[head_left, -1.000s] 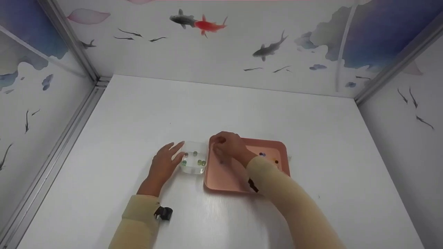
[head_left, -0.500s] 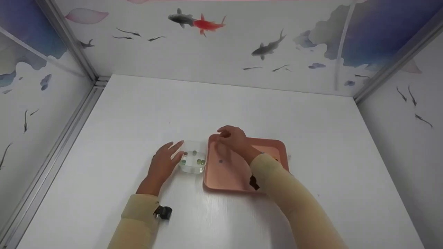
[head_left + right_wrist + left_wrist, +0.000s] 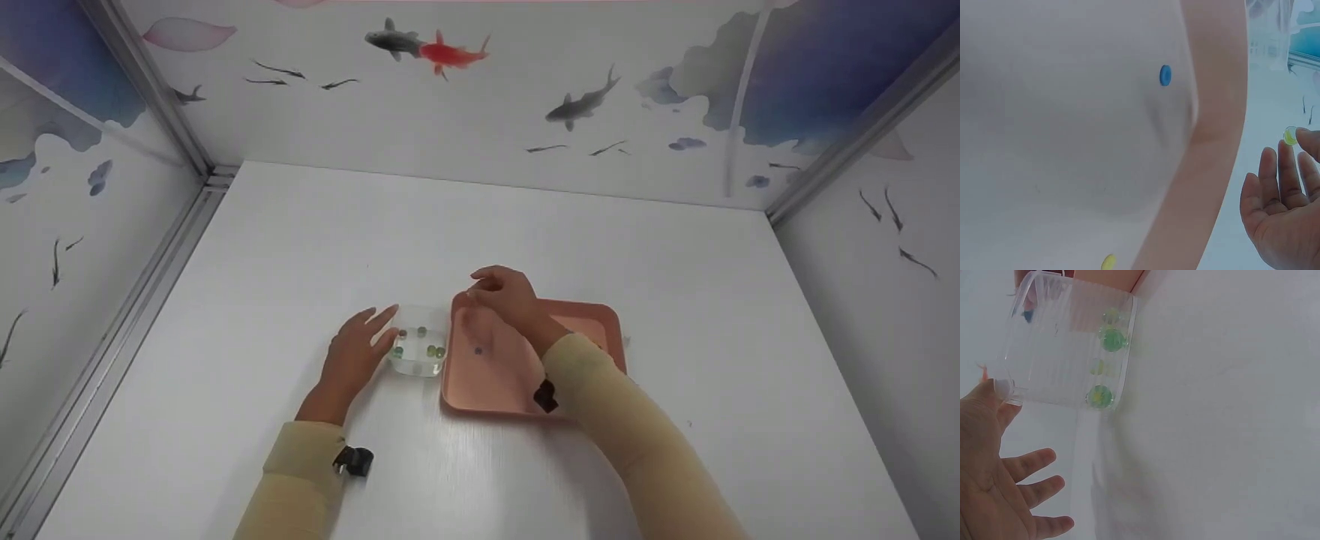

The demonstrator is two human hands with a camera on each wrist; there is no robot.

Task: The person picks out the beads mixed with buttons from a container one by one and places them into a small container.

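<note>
My left hand point(image 3: 352, 356) lies along the left side of a clear plastic box point(image 3: 418, 367). Its thumb and index finger are spread at the rim; in the left wrist view the other fingers point(image 3: 1030, 464) stand loose below the box. Several green and yellowish marbles point(image 3: 1112, 341) lie inside. Over the far left corner of a pink tray point(image 3: 487, 409), my right hand point(image 3: 506, 292) is raised. In the right wrist view it pinches a clear yellow-green marble point(image 3: 1290, 135) between thumb and index fingertip. A small blue round piece point(image 3: 478, 350) sits in the tray, and a yellow one point(image 3: 1108, 262) shows too.
Box and tray stand side by side on a white table point(image 3: 337, 225). White panels point(image 3: 480, 127) printed with fish enclose it at the back and sides. My right sleeve point(image 3: 592, 375) covers part of the tray's right side.
My right hand has lifted and moved toward the tray's far edge. The blue piece in the tray shows more clearly, while the pieces at the right have gone behind the sleeve. The left hand stays put.
</note>
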